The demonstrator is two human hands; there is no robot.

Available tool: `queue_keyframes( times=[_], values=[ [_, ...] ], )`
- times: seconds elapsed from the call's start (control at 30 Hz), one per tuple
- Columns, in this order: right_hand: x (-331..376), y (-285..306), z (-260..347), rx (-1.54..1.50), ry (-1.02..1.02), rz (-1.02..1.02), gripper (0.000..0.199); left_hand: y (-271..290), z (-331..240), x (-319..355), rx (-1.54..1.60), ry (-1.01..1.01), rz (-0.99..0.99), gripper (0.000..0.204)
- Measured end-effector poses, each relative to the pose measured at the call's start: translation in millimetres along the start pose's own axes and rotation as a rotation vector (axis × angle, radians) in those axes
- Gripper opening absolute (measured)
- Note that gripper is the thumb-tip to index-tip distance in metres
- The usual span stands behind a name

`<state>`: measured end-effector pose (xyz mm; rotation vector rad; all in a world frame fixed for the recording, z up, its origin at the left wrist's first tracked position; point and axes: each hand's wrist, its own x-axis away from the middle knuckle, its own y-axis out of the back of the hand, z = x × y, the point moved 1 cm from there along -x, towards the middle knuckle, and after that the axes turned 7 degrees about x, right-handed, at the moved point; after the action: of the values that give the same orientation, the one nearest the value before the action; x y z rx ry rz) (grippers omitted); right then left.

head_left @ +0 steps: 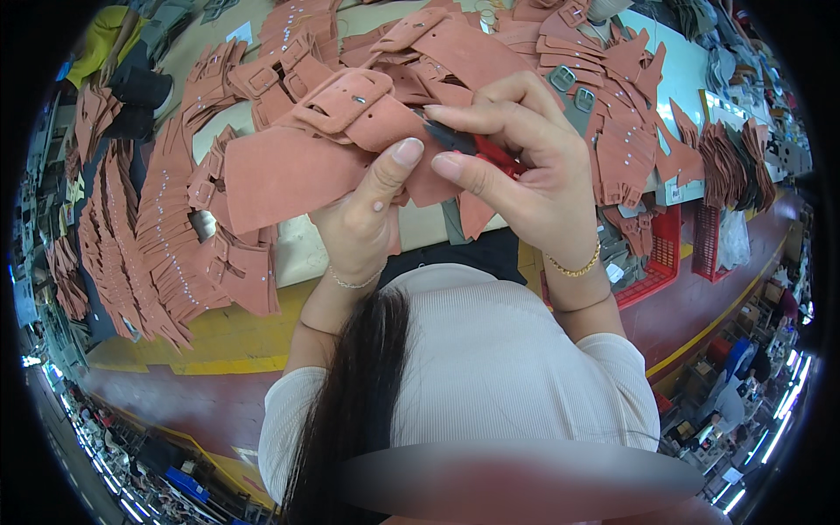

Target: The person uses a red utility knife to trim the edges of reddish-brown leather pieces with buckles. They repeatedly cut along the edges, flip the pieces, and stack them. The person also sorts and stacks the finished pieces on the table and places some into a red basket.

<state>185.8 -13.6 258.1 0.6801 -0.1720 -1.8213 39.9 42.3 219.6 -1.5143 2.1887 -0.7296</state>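
Note:
My left hand [363,210] grips a coral suede shoe-upper piece [289,175], with the thumb pressed on top near its strap. A covered buckle [346,98] sits on that strap, and the strap end [387,129] shows a small punched hole. My right hand [542,171] is closed round small thread snips [497,156] with red handles and dark blades. The blade tips lie against the edge of the strap end. Part of the snips is hidden behind my fingers, and my left fingers are hidden beneath the suede.
Fanned stacks of coral suede pieces [166,219] cover the table's left side. More piles [626,149] lie at the right, beside grey-green buckled straps [573,92]. Red plastic crates [656,262] stand below the right edge. Another person's arm [114,52] shows at far left.

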Motion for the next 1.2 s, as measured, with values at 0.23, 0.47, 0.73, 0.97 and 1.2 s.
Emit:
queue_keyframes(
  times=[0.23, 0.47, 0.73, 0.97, 1.2],
  values=[
    [2, 1, -4, -0.119, -0.033, -0.007, 0.030, -5, 1, 2, 0.088, -0.016, 0.013, 0.034],
    [1, 1, -3, -0.020, -0.005, -0.021, 0.034, -7, -4, 1, 0.088, 0.113, 0.057, 0.037],
    [2, 0, 1, 0.020, 0.008, -0.031, 0.038, -4, -4, -1, 0.224, 0.272, 0.076, 0.028],
    [0, 1, 1, 0.059, 0.018, -0.062, 0.039, -8, -4, -4, 0.282, 0.281, 0.077, 0.034],
    [-2, 3, 3, 0.054, -0.001, -0.049, 0.037, -10, -4, -4, 0.300, 0.304, 0.054, 0.036]
  ],
)
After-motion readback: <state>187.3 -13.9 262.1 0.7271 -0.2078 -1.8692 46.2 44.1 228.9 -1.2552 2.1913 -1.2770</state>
